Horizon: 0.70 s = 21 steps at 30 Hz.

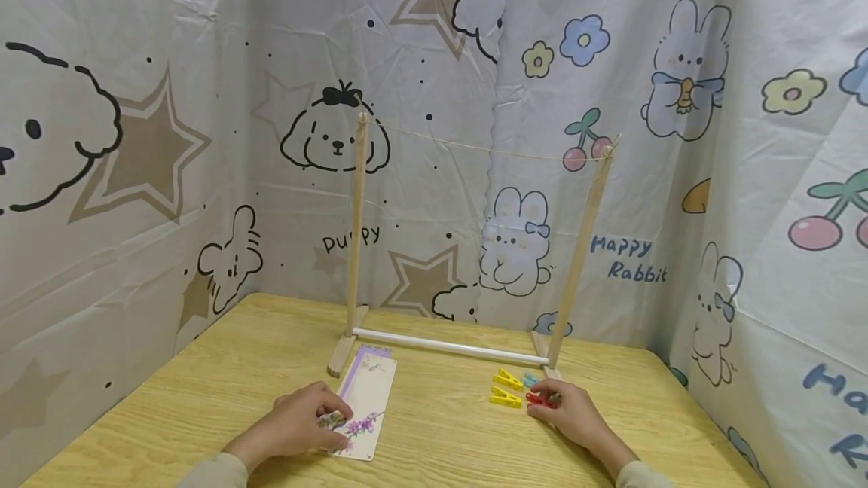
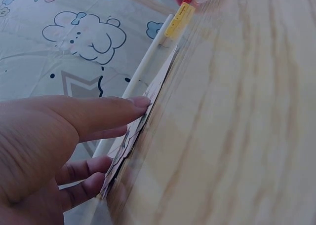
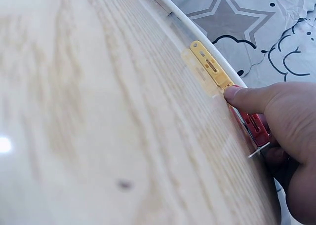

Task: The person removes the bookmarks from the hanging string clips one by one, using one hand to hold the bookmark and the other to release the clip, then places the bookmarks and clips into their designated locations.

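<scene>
My left hand [image 1: 294, 420] rests over the lower left part of a cream bookmark-like card [image 1: 371, 394] printed with purple blossoms. A purple-edged card [image 1: 349, 379] peeks out from beneath it. In the left wrist view the thumb stretches along the card while the other fingers are at its edge. On the right, thumb and fingertips of my right hand [image 1: 573, 414] pinch a red clothespin [image 1: 539, 400], which lies low at the table. Two yellow clothespins [image 1: 505, 399] and a light blue clothespin [image 1: 530, 379] lie beside it; the blue one is partly hidden.
Behind the cards and clothespins stands a wooden frame with a left post [image 1: 356, 224], a right post [image 1: 582, 254] and a white bottom rod [image 1: 447, 346]. A thin string [image 1: 484, 147] joins the post tops. Patterned curtains [image 1: 434, 247] enclose the wooden table [image 1: 447, 428].
</scene>
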Available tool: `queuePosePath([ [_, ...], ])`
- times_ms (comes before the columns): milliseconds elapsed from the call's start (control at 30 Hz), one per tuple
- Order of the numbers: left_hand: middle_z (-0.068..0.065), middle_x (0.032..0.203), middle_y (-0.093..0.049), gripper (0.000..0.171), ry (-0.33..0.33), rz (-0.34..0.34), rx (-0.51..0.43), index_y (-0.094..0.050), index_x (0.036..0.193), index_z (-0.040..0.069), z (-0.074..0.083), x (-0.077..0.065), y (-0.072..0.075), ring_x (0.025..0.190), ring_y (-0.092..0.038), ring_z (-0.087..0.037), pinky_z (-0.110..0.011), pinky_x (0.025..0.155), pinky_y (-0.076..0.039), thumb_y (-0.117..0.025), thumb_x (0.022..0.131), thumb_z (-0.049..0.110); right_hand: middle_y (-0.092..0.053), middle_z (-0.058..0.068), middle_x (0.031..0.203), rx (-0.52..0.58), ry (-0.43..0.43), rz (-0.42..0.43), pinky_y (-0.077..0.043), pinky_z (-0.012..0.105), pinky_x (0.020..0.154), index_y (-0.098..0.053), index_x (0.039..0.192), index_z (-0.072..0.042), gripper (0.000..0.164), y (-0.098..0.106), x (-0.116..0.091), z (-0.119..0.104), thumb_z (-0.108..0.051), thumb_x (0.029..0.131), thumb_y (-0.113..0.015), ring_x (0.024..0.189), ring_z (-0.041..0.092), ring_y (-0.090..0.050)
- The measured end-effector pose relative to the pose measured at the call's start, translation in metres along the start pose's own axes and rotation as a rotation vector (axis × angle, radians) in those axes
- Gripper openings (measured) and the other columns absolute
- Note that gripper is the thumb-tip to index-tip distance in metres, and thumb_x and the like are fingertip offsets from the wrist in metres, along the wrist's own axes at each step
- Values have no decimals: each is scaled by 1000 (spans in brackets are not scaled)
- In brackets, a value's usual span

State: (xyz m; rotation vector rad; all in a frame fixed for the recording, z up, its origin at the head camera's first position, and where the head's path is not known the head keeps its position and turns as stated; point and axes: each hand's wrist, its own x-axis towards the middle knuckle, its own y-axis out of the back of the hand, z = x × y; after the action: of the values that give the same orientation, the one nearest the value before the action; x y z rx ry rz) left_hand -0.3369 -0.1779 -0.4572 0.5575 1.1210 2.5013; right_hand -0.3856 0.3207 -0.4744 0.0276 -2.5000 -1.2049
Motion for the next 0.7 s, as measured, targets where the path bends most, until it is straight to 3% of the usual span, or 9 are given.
queuePosePath([
  [700, 5, 101, -56, 30, -4, 1, 1, -78, 107, 25, 2, -1, 0, 91, -49, -20, -59, 81, -29, -89, 82, 37, -64, -7, 86, -7, 14, 5, -50, 31, 72, -76, 107, -11, 30, 0, 0, -1, -27, 85, -87, 80, 13, -59],
])
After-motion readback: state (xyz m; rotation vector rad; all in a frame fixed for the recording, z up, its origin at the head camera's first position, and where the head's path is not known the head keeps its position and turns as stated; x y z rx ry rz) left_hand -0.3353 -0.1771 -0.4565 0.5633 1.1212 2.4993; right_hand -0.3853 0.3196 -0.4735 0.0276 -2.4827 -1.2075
